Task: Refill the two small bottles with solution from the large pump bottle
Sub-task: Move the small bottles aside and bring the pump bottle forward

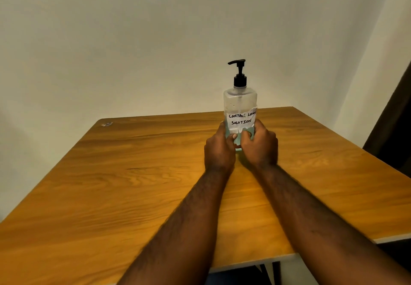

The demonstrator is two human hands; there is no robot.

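**Both hands on the pump bottle**

The left hand (219,150) and right hand (259,148) were clamped around the base of the pump bottle (240,104), standing upright toward the far side of the wooden table (111,173). This looked like positioning; next, the small bottles, unseen here, were needed. Clear body, black pump, bluish liquid low, handwritten "solution" label.

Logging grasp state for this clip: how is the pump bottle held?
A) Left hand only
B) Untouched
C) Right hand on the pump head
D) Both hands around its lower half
D: the left hand and right hand both wrap the lower part of the upright pump bottle.
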